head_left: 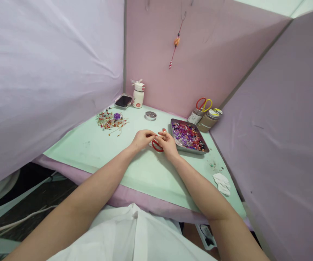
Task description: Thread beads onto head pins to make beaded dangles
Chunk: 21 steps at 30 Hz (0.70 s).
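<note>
My left hand (142, 139) and my right hand (168, 144) meet over the middle of the green table (104, 145). Both are pinched together on a thin thread or pin between the fingertips, too small to name. Under my right hand lie red-handled scissors (156, 146), partly hidden; whether the hand grips them I cannot tell. Just right of my hands stands a metal tray (197, 150) full of purple, pink and red beads.
A pile of beaded pins (110, 120) lies at the back left. A phone (123, 101), a white bottle (138, 95), a small round tin (150, 115), and jars with scissors (204, 105) stand along the back. Crumpled white tissue (222, 183) lies near the right edge. A beaded charm (176, 42) hangs on the wall.
</note>
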Available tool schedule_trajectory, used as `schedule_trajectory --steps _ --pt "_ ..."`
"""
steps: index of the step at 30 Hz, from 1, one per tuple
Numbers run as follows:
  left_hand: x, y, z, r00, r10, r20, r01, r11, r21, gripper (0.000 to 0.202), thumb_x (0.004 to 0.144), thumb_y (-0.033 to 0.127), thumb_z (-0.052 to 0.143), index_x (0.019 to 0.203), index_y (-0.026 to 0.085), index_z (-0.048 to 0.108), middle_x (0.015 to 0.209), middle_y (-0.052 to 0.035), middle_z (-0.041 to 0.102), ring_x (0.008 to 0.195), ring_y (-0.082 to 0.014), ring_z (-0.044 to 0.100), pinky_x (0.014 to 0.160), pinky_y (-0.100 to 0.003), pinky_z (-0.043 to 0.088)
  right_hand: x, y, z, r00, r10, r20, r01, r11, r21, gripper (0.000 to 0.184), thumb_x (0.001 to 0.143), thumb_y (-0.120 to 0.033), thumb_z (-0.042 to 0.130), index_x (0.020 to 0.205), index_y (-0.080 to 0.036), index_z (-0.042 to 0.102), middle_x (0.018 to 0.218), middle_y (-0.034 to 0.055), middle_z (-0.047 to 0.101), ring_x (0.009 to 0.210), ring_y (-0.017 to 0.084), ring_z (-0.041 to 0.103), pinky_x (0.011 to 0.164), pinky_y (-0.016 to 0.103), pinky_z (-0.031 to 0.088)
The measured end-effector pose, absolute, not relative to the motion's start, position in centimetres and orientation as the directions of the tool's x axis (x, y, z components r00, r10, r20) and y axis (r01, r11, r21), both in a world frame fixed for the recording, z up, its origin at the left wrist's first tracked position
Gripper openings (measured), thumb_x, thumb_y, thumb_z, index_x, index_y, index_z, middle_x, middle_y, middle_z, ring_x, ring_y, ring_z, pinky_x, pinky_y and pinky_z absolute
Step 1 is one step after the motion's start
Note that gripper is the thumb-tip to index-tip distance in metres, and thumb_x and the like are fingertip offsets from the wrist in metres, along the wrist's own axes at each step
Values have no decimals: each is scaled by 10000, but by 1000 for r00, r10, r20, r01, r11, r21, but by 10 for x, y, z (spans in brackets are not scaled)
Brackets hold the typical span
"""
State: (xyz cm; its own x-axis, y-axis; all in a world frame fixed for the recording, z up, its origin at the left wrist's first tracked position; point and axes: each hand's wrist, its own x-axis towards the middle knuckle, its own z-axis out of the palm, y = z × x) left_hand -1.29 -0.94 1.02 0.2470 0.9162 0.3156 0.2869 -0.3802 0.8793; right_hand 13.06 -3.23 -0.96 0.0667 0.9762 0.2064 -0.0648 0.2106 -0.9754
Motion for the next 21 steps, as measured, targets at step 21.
schedule_trajectory --steps 21 --pt "-17 -11 12 368 915 166 153 -236 960 285 683 359 639 830 137 741 804 -64 707 733 -161 594 655 -260 429 154 -18 5 191 947 260 -265 305 -915 281 732 -449 671 783 -212 527 753 -8 651 581 103 590 532 233 478"
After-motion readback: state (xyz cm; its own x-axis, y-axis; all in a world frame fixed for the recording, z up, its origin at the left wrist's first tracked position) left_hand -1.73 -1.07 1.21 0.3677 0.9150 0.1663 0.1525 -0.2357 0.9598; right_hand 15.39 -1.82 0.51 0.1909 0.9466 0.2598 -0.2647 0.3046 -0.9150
